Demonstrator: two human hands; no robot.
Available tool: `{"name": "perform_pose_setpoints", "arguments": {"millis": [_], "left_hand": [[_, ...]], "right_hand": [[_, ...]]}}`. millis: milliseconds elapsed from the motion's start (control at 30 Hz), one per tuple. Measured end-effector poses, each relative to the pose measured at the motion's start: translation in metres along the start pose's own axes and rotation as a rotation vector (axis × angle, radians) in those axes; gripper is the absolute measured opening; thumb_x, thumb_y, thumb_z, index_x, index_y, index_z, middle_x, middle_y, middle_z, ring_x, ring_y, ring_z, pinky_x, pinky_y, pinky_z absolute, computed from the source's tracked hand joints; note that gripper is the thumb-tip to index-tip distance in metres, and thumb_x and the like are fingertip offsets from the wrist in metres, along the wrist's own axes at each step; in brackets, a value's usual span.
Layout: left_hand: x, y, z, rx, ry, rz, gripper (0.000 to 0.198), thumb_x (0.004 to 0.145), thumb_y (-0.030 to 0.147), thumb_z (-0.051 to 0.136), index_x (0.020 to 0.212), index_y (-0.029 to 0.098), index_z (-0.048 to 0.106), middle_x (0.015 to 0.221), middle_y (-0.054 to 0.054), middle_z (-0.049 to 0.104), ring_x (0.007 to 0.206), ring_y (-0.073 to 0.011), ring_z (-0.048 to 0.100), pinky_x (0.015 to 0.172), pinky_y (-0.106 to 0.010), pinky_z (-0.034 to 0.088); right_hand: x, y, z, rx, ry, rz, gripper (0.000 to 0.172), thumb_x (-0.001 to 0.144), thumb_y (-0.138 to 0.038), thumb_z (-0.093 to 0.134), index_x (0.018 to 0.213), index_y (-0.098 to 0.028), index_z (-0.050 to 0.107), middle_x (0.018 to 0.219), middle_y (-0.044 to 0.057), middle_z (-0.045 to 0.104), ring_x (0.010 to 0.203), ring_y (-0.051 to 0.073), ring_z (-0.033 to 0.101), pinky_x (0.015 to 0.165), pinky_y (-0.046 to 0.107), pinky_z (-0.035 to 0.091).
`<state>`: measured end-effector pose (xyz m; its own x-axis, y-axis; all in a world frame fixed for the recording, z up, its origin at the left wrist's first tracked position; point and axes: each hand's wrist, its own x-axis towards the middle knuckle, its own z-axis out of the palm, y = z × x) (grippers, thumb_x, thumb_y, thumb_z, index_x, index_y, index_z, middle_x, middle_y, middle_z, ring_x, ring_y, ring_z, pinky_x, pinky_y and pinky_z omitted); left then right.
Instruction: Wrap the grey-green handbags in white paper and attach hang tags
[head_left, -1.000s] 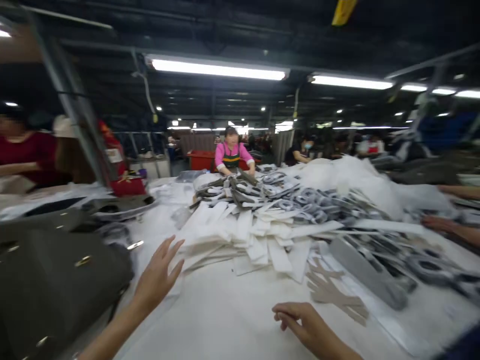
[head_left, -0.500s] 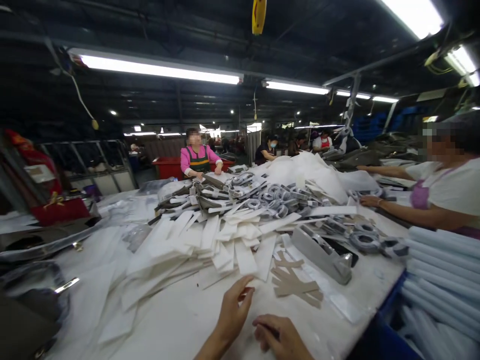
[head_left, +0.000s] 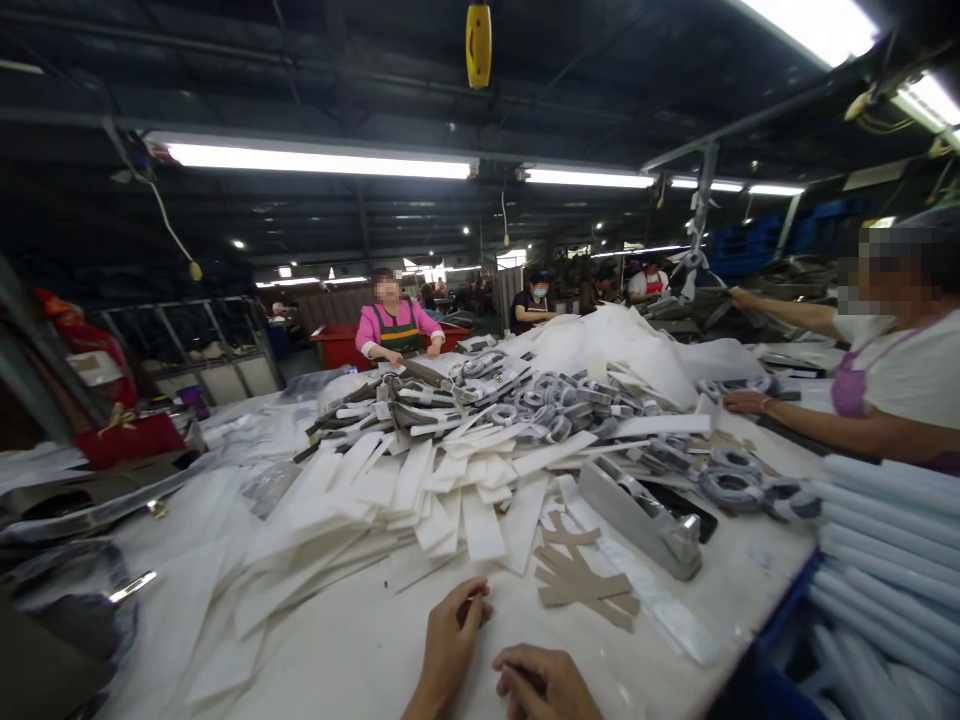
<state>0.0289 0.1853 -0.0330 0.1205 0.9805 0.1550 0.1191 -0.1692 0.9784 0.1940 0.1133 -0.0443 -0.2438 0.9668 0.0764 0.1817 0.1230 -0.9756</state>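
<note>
Just above the white tabletop (head_left: 337, 640), my left hand (head_left: 448, 640) has its fingers curled in towards the thumb, with nothing showing between them. My right hand (head_left: 551, 685) sits beside it at the bottom edge, fingers bent inward and no object visible in them. The two hands are apart. Brown paper strips (head_left: 581, 580) lie crossed in a small heap to the right of my left hand. Beyond my fingertips spreads a pile of white foam sheets (head_left: 420, 490). A grey tape dispenser (head_left: 637, 520) stands to the right of the strips.
Wrapped grey straps (head_left: 551, 400) are heaped mid-table, behind the foam. A co-worker in pink (head_left: 397, 325) handles pieces across the table; another person (head_left: 900, 380) reaches in from the right. Pale foam rolls (head_left: 892, 540) are stacked by the right edge. A dark bag (head_left: 52, 640) lies left.
My left hand has drawn back slightly and its fingers have curled in more. My right hand has shifted a little left. The co-worker on the right has raised the far arm.
</note>
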Motion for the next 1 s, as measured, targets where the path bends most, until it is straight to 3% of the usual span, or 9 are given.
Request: {"name": "perform_pose_setpoints", "arguments": {"millis": [300, 567, 867, 1000], "left_hand": [[0.0, 0.001, 0.0, -0.032, 0.014, -0.012, 0.051, 0.075, 0.065, 0.068, 0.098, 0.02, 0.076, 0.096, -0.011, 0.077, 0.079, -0.0265, 0.074, 0.079, -0.04, 0.062], [0.0, 0.001, 0.0, -0.05, 0.009, -0.034, 0.051, 0.073, 0.063, 0.07, 0.098, 0.019, 0.076, 0.096, -0.011, 0.077, 0.08, -0.027, 0.074, 0.08, -0.041, 0.062], [0.001, -0.003, -0.001, -0.087, -0.003, -0.069, 0.057, 0.069, 0.068, 0.071, 0.098, 0.02, 0.075, 0.099, -0.011, 0.077, 0.085, -0.0286, 0.075, 0.084, -0.042, 0.061], [0.004, -0.004, -0.003, -0.115, -0.026, -0.112, 0.064, 0.065, 0.073, 0.072, 0.099, 0.019, 0.075, 0.102, -0.012, 0.077, 0.088, -0.0296, 0.075, 0.087, -0.042, 0.06]], "right_hand": [[0.002, 0.008, 0.001, -0.034, -0.007, -0.001, 0.051, 0.086, -0.067, 0.054, 0.092, -0.021, 0.074, 0.079, 0.005, 0.073, 0.064, 0.018, 0.069, 0.059, 0.024, 0.05], [0.002, 0.0, -0.005, 0.054, 0.002, 0.031, 0.067, 0.082, -0.078, 0.051, 0.098, -0.017, 0.072, 0.083, 0.01, 0.074, 0.062, 0.019, 0.069, 0.058, 0.027, 0.05], [0.0, 0.003, -0.003, 0.154, 0.046, 0.043, 0.067, 0.079, -0.078, 0.057, 0.098, -0.015, 0.072, 0.083, 0.01, 0.074, 0.06, 0.018, 0.069, 0.056, 0.026, 0.048], [0.0, -0.016, -0.023, 0.21, 0.101, 0.028, 0.065, 0.08, -0.074, 0.061, 0.103, -0.015, 0.073, 0.086, 0.011, 0.075, 0.06, 0.017, 0.068, 0.058, 0.028, 0.05]]}}
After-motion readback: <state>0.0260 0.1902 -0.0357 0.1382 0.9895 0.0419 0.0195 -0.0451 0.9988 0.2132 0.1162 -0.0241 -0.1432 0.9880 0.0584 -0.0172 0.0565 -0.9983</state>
